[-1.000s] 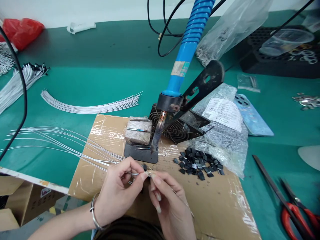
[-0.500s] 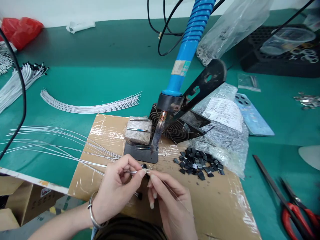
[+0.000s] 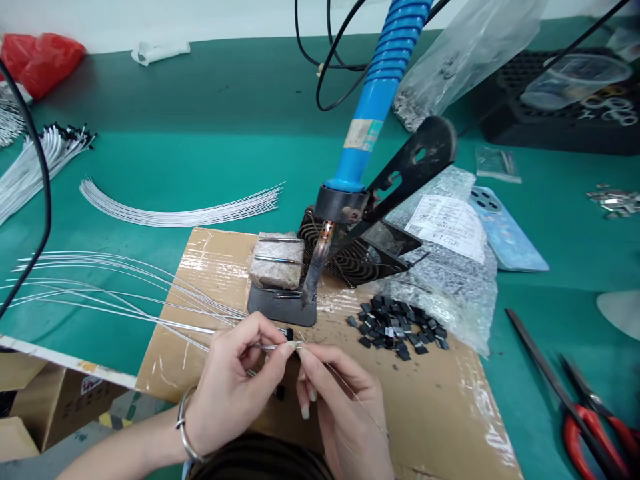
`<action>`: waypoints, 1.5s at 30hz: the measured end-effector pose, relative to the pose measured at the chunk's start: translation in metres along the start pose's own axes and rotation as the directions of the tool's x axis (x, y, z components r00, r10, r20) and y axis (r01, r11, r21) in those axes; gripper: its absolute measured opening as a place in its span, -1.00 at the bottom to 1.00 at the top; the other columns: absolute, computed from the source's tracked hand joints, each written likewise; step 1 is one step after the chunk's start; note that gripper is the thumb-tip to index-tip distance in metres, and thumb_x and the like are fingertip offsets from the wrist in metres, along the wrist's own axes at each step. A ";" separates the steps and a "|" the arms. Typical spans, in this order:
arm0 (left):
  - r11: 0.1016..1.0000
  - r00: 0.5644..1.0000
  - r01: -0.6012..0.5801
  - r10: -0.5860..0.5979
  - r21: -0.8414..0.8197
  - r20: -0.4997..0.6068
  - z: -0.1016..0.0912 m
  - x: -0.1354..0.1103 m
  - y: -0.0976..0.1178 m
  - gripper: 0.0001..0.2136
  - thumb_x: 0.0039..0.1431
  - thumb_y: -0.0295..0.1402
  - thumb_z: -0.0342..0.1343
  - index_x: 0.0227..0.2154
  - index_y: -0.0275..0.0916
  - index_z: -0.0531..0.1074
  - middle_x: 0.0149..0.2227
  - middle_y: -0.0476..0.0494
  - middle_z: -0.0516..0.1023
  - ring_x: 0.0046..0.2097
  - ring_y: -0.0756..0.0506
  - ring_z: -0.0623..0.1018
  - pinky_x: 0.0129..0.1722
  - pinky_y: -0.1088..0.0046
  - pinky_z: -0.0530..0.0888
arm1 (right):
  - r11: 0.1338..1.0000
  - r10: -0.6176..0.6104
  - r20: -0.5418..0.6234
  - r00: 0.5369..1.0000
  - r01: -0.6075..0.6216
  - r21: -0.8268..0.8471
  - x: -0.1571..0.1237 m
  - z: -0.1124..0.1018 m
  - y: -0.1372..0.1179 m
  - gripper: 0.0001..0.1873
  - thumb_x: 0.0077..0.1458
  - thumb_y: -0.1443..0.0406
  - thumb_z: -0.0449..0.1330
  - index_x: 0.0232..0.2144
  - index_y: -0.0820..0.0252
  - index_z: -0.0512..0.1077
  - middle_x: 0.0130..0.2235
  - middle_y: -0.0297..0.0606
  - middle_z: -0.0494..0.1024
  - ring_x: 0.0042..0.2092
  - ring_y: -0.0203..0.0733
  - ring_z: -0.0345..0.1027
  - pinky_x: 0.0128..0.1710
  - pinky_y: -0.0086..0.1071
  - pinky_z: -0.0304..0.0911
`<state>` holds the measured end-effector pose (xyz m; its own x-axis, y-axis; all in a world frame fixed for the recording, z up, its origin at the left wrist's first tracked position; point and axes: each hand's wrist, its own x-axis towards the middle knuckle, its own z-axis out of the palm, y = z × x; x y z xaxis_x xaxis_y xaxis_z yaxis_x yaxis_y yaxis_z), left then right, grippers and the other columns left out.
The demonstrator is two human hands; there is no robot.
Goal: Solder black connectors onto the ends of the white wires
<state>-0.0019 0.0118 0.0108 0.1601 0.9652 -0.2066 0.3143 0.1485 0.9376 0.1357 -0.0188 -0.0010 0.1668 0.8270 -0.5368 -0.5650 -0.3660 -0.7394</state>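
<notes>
Over the cardboard, my left hand (image 3: 235,387) is closed in a pinch on thin white wires (image 3: 185,327) that trail away to the left. Close against it, my right hand (image 3: 345,407) pinches a fine thread-like wire (image 3: 357,400), which runs back along the palm. The fingertips of both hands meet, so the exact contact between the wires is hidden. A small black piece (image 3: 289,333) shows just behind the left fingertips. Above the hands, a blue-handled soldering iron (image 3: 363,147) points tip down in a black bracket (image 3: 405,177).
Beyond the hands sits a worn sponge block (image 3: 277,273) on a dark plate. Small black pieces (image 3: 400,327) lie heaped on the cardboard (image 3: 425,413). A black fan (image 3: 350,257), a bubble-wrap bag (image 3: 450,267), a phone (image 3: 510,233) and red-handled scissors (image 3: 580,413) are to the right.
Both hands stay pinched together in nearly the same place. The left fingertips have shifted very slightly to the right; the surrounding things have not moved.
</notes>
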 end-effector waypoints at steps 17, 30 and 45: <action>0.978 0.992 -0.116 0.124 0.173 -0.035 0.001 -0.002 -0.001 -0.81 0.37 -0.39 0.16 -0.41 -0.21 0.49 -0.54 0.10 0.33 -0.52 0.04 0.24 -0.54 0.53 0.21 | 0.999 -0.019 0.030 0.999 0.020 -0.025 0.001 -0.005 0.001 -0.66 -0.07 0.01 0.60 -0.48 0.14 0.72 -0.63 -0.40 0.42 -0.58 -0.39 0.20 -0.57 -0.48 0.13; 0.953 0.985 -0.169 0.168 0.251 0.027 -0.003 -0.004 0.003 -0.81 0.37 -0.42 0.15 -0.41 -0.21 0.50 -0.53 0.04 0.46 -0.51 0.02 0.31 -0.54 0.53 0.23 | 0.998 0.028 0.210 0.977 -0.014 -0.068 0.014 -0.026 -0.002 -0.69 0.03 0.07 0.55 -0.51 0.17 0.69 -0.62 -0.37 0.44 -0.58 -0.37 0.23 -0.58 -0.47 0.15; 0.987 0.998 -0.051 0.045 0.150 0.045 -0.002 -0.002 0.000 -0.79 0.37 -0.30 0.14 -0.40 -0.23 0.49 -0.54 0.05 0.38 -0.52 0.01 0.22 -0.53 0.48 0.18 | 0.994 0.067 0.194 0.979 -0.048 -0.101 0.012 -0.025 -0.008 -0.65 0.01 0.02 0.56 -0.45 0.18 0.72 -0.61 -0.40 0.40 -0.57 -0.40 0.21 -0.55 -0.48 0.09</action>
<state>-0.0039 0.0107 0.0114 0.2159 0.9603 -0.1766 0.4423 0.0650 0.8945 0.1626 -0.0165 -0.0112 -0.0310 0.8677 -0.4961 -0.4879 -0.4463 -0.7502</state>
